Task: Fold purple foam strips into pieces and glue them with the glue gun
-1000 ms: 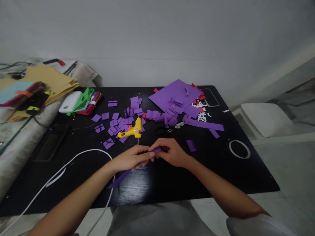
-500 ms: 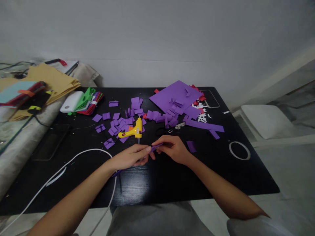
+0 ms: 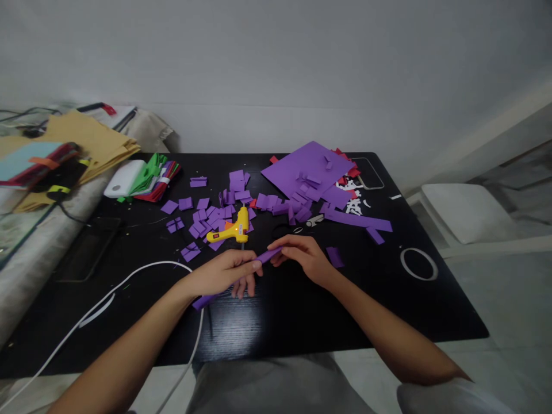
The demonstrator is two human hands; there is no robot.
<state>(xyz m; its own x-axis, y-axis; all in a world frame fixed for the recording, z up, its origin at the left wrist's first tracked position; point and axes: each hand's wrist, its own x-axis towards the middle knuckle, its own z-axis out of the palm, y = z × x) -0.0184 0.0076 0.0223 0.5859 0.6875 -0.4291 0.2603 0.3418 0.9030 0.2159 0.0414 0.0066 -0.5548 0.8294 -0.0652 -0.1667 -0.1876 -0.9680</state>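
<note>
A long purple paper strip point(image 3: 269, 255) runs slantwise between my hands above the front of the black table. My left hand point(image 3: 228, 271) pinches it between thumb and fingers, and the strip's lower end sticks out under the wrist. At the other end my right hand point(image 3: 299, 257) grips the tip with thumb and fingertips. Just beyond my left hand lies a yellow glue gun point(image 3: 233, 228), on its side among small purple pieces point(image 3: 211, 217), some flat and some folded. A loose purple piece point(image 3: 334, 257) rests right of my right hand.
A large purple sheet point(image 3: 297, 167) lies at the back, with red and white scraps beside it. A white cable point(image 3: 142, 269) loops across the left front. A tape ring point(image 3: 418, 264) lies at right. Folded coloured material point(image 3: 157, 177) and brown paper point(image 3: 81, 138) are at left.
My left hand has slid down and left along the strip, its lower fingers spreading. More of the strip shows between the hands and below the left wrist. My right hand has barely shifted.
</note>
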